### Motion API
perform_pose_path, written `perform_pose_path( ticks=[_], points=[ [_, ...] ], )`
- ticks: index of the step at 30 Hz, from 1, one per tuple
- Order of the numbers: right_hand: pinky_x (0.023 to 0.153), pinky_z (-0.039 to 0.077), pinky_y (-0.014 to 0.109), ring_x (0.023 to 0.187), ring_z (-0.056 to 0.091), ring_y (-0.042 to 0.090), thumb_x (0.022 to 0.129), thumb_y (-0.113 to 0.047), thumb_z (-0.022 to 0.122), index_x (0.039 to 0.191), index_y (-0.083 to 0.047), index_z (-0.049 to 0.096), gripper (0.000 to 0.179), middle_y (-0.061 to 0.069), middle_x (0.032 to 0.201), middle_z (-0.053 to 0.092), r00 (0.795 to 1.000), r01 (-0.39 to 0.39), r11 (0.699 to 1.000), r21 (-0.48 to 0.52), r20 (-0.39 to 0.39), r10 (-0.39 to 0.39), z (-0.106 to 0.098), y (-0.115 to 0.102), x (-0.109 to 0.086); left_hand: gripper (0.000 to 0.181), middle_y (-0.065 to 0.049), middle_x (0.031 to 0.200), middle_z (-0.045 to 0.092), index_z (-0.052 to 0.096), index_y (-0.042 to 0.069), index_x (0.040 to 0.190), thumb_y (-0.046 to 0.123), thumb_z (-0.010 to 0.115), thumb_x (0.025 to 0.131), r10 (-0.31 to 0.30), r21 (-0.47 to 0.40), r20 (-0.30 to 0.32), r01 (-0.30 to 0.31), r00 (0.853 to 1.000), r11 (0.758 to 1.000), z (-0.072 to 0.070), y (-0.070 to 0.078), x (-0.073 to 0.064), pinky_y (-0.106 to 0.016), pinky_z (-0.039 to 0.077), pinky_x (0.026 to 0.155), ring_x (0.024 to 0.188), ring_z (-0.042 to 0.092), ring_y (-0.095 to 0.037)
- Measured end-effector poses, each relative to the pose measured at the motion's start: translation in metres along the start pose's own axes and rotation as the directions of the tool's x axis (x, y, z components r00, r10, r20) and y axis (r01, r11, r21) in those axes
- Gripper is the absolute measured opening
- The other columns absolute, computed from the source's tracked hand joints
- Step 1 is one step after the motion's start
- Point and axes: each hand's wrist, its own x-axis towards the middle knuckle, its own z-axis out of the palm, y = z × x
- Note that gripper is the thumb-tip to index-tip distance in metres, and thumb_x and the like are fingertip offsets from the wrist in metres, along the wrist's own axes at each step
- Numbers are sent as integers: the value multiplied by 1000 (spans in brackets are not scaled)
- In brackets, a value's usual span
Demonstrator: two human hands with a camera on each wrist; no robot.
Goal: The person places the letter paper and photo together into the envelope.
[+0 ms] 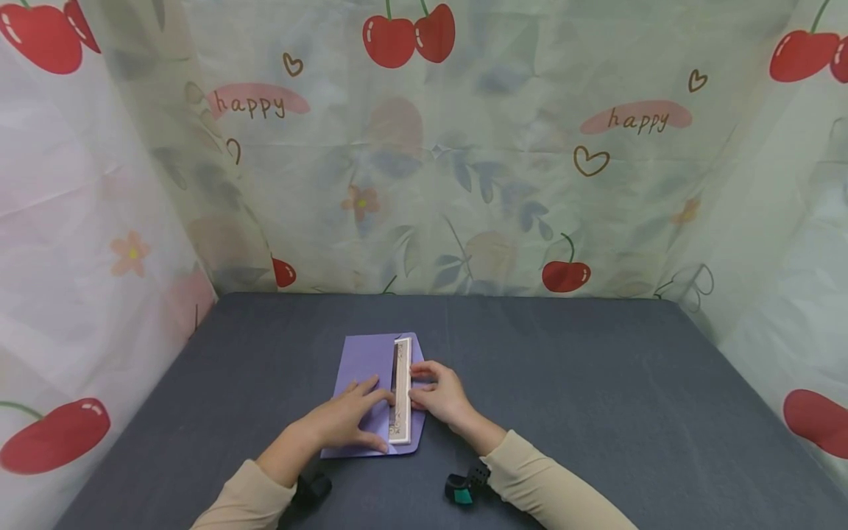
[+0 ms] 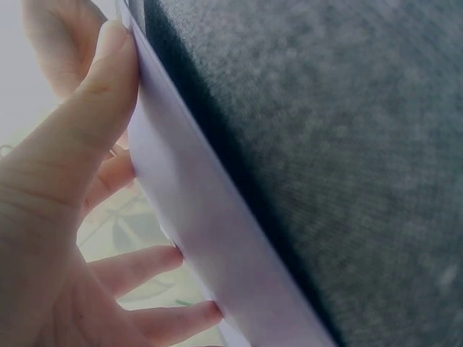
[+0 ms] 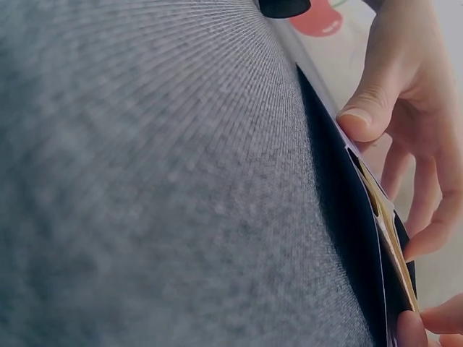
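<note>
A purple envelope [image 1: 367, 352] lies on the dark cloth, its flap spread out to the right. Partway out of its mouth shows a pale card [image 1: 400, 390] with a white border and a printed pattern. My left hand [image 1: 344, 416] rests on the envelope with fingers spread, its index finger at the mouth and its thumb [image 2: 108, 72] by the near edge. My right hand [image 1: 440, 394] holds the card's right edge with bent fingers and thumb. In the right wrist view, yellowish layers show at the envelope's opening. Inside the envelope, the rest of the card is hidden.
The dark grey cloth [image 1: 563, 390] covers the table. Printed curtains [image 1: 490, 184] with cherries hang at the back and both sides. A black strap device with a green part [image 1: 462, 495] is at the right wrist, another black device [image 1: 314, 487] at the left.
</note>
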Motion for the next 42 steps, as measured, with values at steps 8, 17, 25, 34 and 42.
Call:
perform_pose_path(
  ticks=[8, 17, 25, 34, 42],
  points=[
    [66, 57, 33, 85, 68, 29, 79, 10, 60, 118, 11, 51, 40, 32, 117, 57, 1000, 14, 1000, 11, -2, -14, 2, -1, 1, 60, -28, 146, 33, 51, 23, 117, 47, 76, 69, -1, 2, -1, 1, 1000, 1000, 0, 0, 0, -69, 35, 93, 127, 31, -61],
    [66, 57, 28, 82, 67, 18, 82, 7, 60, 118, 8, 52, 38, 28, 119, 58, 1000, -16, 1000, -5, 8, 16, 3, 2, 4, 61, -27, 147, 32, 51, 24, 119, 49, 76, 69, -27, -3, 6, 27, 1000, 1000, 0, 2, 0, -69, 34, 94, 128, 29, -61],
    [65, 56, 27, 79, 66, 15, 83, 7, 58, 118, 8, 52, 36, 28, 117, 59, 1000, -16, 1000, 7, 16, 16, 4, 1, 4, 61, -26, 148, 31, 51, 25, 120, 49, 76, 69, -37, -7, 10, 37, 999, 999, 0, 2, -1, -69, 34, 95, 129, 28, -60],
    [65, 57, 27, 79, 67, 16, 85, 5, 57, 118, 7, 53, 34, 27, 115, 60, 999, -26, 1000, -11, 23, 26, 5, 1, 6, 61, -26, 148, 31, 51, 25, 119, 49, 76, 69, -45, -9, 14, 45, 999, 999, -1, 3, -1, -69, 33, 95, 130, 27, -59],
    [63, 56, 27, 74, 66, 15, 84, 5, 57, 117, 8, 53, 34, 28, 114, 60, 999, -28, 1000, 4, 27, 27, 7, 1, 8, 61, -26, 148, 32, 51, 25, 120, 49, 76, 69, -37, -8, 9, 38, 999, 999, -1, 3, -1, -69, 34, 94, 129, 28, -60]
  ],
)
